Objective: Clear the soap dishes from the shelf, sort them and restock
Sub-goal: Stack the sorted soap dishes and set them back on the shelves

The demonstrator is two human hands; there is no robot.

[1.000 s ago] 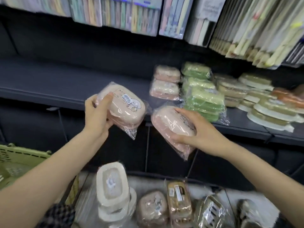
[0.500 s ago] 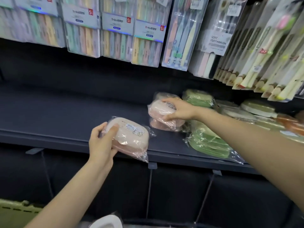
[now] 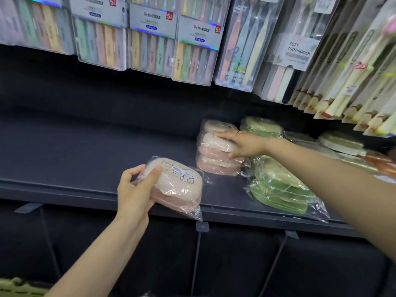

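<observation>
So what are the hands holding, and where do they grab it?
The left hand grips a wrapped pink soap dish by its left end. The right hand holds the top pink dish of the stack by its right side.

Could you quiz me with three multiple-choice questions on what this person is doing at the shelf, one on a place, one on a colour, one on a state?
1. Where is the right hand?
A. on the pink stack
B. on the toothbrush packs
C. below the shelf

2. What colour are the dishes right of the pink stack?
A. blue
B. green
C. black

3. What state is the left hand in?
A. empty
B. holding a wrapped pink soap dish
C. resting flat on the shelf

Answers: 1 A, its fingers lie on the top pink dish. 2 B, the green dishes sit there. 3 B, it grips the wrapped pink soap dish over the shelf edge.
</observation>
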